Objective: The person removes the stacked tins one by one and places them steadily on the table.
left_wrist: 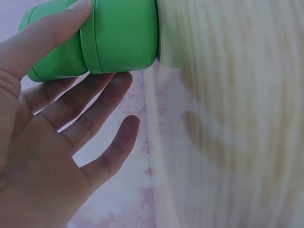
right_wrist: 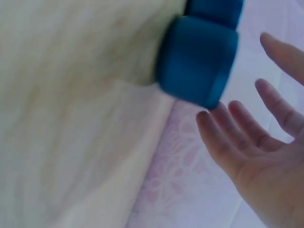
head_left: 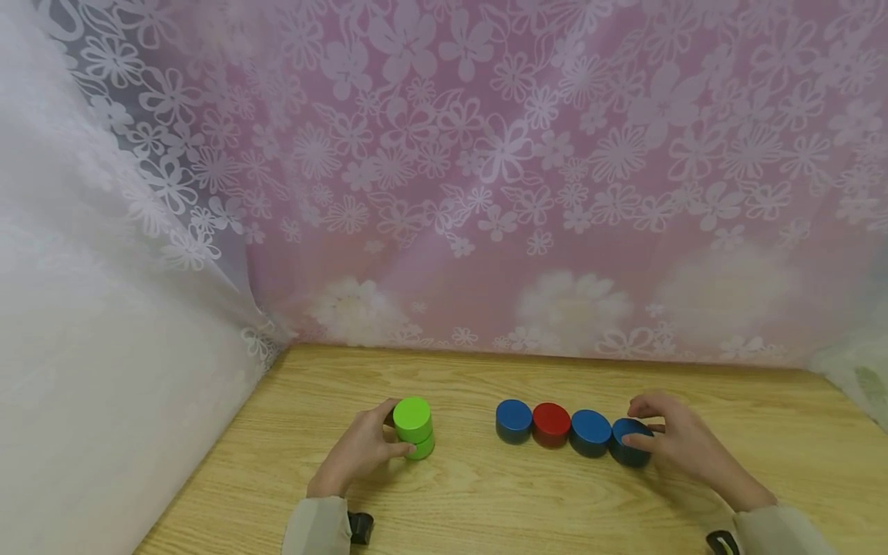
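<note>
Two bright green cylinders, an upper one (head_left: 412,417) and a lower one (head_left: 424,449), stand stacked on the table. My left hand (head_left: 359,445) holds the stack from its left, thumb near the seam and fingers round the far side. In the left wrist view the little finger stands away from the lower green cylinder (left_wrist: 126,35). At the right end of a row, a dark blue cylinder (head_left: 630,453) has my right hand (head_left: 683,443) beside it. The right wrist view shows that hand's fingers spread, fingertips close to the blue cylinder (right_wrist: 197,61), not curled round it.
Leftward from that cylinder the row continues with a blue cylinder (head_left: 590,433), a red cylinder (head_left: 551,425) and another blue cylinder (head_left: 513,422). They stand side by side on the wood-grain table (head_left: 458,501). A pink flowered curtain (head_left: 486,193) hangs behind; a pale cloth (head_left: 125,324) hangs left.
</note>
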`<state>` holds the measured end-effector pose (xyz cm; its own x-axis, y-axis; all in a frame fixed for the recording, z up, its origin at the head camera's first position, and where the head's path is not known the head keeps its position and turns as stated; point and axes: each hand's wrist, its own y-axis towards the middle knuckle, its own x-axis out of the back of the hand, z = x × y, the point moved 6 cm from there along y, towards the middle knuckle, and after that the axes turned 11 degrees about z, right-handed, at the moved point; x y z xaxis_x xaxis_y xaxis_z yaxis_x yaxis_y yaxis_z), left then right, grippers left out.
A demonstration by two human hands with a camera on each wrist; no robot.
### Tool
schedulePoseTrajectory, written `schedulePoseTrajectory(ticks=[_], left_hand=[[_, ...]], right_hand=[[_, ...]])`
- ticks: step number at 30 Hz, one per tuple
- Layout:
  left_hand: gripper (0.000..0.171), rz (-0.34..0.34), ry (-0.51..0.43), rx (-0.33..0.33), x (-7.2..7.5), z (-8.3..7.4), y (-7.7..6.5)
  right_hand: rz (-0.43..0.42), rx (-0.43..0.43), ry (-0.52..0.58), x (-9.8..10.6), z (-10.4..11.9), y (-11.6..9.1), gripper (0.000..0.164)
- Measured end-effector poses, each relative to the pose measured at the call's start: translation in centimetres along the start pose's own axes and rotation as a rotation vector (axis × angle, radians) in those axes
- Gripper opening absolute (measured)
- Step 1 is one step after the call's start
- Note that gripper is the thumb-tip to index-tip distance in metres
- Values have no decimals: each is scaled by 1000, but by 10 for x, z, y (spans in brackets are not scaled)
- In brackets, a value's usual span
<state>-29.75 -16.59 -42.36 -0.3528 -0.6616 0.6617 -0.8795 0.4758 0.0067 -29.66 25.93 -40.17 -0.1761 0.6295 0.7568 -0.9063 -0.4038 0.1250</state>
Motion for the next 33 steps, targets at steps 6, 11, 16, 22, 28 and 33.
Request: schedulePoseTrajectory(ticks=[6,11,16,22,28,33], left_hand=[[65,14,3,19,0,1,0],[61,35,-9,37,-2,1,-1],[52,78,-41,27,-5,2,-2],[50,99,-55,13,-7,4,-2],[48,109,-46,22,-7,5,-2],[46,115,-38,29,-7,6,-2]], right_hand=[[-155,92,-34,4,26,8,36],[-191,177,30,-4,50,20,35],[-168,218,81,-17,69,33,36],[-128,260,141,-32,85,44,33],[-106,296,163,-48,95,54,32],[-45,294,201,-62,102,64,32]])
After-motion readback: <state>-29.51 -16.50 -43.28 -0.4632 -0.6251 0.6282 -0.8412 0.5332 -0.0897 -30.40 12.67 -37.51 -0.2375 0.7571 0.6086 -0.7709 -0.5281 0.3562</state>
